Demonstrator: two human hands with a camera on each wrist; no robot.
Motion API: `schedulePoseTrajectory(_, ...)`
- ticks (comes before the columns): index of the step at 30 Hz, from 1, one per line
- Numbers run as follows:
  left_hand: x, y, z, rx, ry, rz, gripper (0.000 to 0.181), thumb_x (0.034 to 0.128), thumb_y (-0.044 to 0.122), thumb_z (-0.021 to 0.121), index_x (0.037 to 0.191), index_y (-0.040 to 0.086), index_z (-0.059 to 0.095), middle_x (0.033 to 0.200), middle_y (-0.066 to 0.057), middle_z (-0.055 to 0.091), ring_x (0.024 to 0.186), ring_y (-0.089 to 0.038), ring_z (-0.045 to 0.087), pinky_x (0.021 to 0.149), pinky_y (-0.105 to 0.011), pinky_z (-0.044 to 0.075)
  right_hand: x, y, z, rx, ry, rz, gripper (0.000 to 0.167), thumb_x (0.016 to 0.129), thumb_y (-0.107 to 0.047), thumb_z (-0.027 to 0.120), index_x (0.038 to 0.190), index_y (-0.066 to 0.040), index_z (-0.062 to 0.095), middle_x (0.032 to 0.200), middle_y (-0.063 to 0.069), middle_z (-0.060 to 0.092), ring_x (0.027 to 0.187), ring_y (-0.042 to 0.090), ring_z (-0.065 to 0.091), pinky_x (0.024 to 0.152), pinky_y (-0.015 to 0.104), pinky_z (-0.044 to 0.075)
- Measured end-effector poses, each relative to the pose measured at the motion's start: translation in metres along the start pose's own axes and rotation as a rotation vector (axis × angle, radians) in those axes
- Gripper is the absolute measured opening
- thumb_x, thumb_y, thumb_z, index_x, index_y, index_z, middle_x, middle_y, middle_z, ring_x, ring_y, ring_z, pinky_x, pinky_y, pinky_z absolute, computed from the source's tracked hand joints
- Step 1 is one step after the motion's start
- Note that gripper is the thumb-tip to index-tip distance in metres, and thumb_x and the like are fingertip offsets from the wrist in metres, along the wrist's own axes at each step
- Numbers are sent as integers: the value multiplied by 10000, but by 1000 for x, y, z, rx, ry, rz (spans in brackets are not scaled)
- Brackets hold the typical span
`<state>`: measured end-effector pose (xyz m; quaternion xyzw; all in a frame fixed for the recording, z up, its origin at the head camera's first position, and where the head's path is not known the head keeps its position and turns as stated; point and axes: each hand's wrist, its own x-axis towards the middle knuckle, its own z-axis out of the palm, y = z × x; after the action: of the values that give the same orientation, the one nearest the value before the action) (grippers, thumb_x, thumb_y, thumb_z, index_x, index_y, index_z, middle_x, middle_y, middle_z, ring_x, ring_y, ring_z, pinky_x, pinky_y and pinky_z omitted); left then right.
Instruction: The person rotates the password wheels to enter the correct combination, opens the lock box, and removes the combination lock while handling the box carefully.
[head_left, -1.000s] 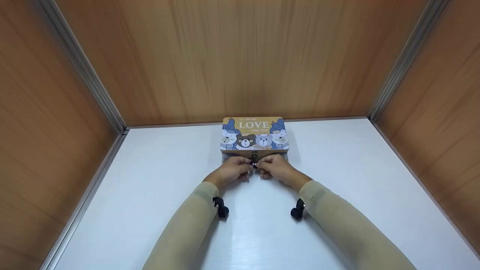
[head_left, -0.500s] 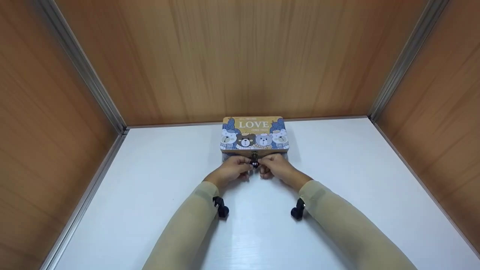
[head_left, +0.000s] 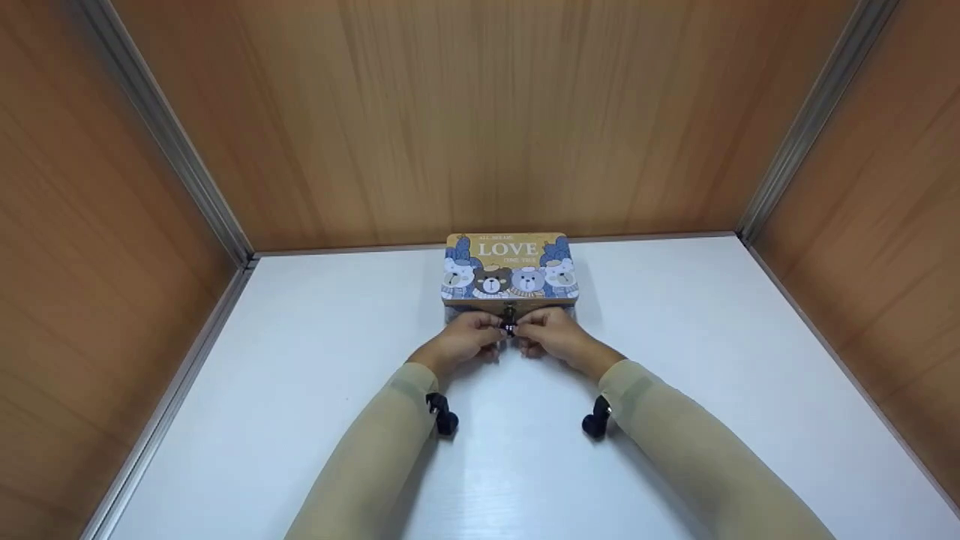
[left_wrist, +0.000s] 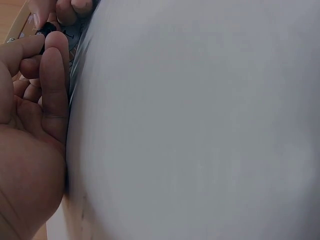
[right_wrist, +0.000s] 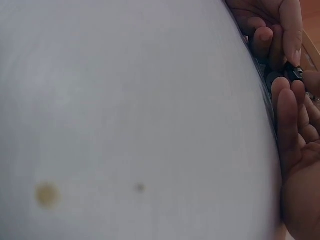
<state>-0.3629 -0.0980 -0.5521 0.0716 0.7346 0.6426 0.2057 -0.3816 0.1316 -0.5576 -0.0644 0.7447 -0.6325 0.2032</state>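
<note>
A tin box (head_left: 510, 259) with a LOVE lid and cartoon bears stands closed at the back of the table. At the clasp (head_left: 509, 309) on its front is a small black padlock (head_left: 508, 328) with pale marks on its face. My left hand (head_left: 465, 337) pinches the padlock from the left, between thumb and fingers. From the other side my right hand (head_left: 555, 335) has its thumb and fingertips on the padlock (right_wrist: 294, 71). In the left wrist view the left hand (left_wrist: 35, 105) lies low by the table, and its fingertips partly hide the padlock (left_wrist: 47, 30).
The white table (head_left: 360, 330) meets a wooden back wall (head_left: 510, 120) just behind the tin box. Wooden side walls with grey metal corner strips stand left and right. Each sleeve carries a small black wrist camera (head_left: 445, 420).
The right thumb and fingertips shift slightly on the padlock, drawing back a little half a second ago and now closer again. The left hand and the tin box stay in place.
</note>
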Motion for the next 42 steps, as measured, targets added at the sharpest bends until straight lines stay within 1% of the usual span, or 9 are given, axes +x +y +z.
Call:
schedulePoseTrajectory(8,1,0,0,-6,3,-10,114,1107,88,682,1180,20,736,924,-34,702,758,-132,670,705,-240,600,0,-3,0,-30,3,9,192,1060,-125,714,1134,25,809,815,13,718,684,106,713,649,222,642)
schedulePoseTrajectory(14,1,1,0,4,7,-25,109,1100,93,692,1165,26,750,903,-26,713,757,-128,675,709,-242,604,0,-2,0,-22,2,9,180,1063,-120,711,1083,11,832,781,11,709,658,113,710,640,228,646)
schedulePoseTrajectory(16,0,2,0,6,8,-25,121,1097,93,693,1174,22,753,903,-25,714,757,-127,676,710,-242,606,1,-2,-1,-12,1,15,197,1081,-137,695,1041,1,830,764,9,711,647,114,712,633,229,645)
schedulePoseTrajectory(20,0,3,0,8,9,-23,139,1094,83,690,1192,9,755,907,-24,716,750,-124,675,705,-239,607,1,-3,-1,4,-7,17,289,1120,-186,651,934,-11,786,723,4,713,624,116,716,613,229,635)
schedulePoseTrajectory(23,0,3,0,5,13,-23,140,1091,77,688,1192,5,753,908,-26,714,746,-123,672,700,-236,606,0,-4,-1,7,-11,14,316,1131,-203,630,898,-31,756,716,1,715,621,115,719,606,227,629)
schedulePoseTrajectory(26,0,2,1,2,13,-13,149,1091,76,681,1198,-6,743,909,-30,702,744,-126,676,695,-239,606,-1,-4,-1,14,-11,12,295,1127,-203,641,920,-28,759,726,1,710,630,112,720,605,223,627)
schedulePoseTrajectory(30,0,1,1,3,11,-6,169,1095,83,683,1220,-17,735,920,-34,698,744,-132,685,696,-247,607,-3,-5,0,7,-4,9,215,1090,-166,698,1088,22,803,771,13,717,660,107,719,625,218,635)
schedulePoseTrajectory(33,0,1,0,8,9,-11,171,1096,92,688,1224,-10,738,932,-36,705,749,-136,686,701,-249,609,-3,-4,1,-7,2,5,217,1059,-133,725,1172,34,804,798,21,729,676,104,717,638,217,641)
schedulePoseTrajectory(42,0,0,0,-3,0,-4,142,1093,85,695,1197,1,742,918,-41,706,743,-141,685,699,-250,613,-2,-3,0,-22,-13,6,182,1073,-102,695,1132,31,804,806,11,701,670,102,704,638,211,638)
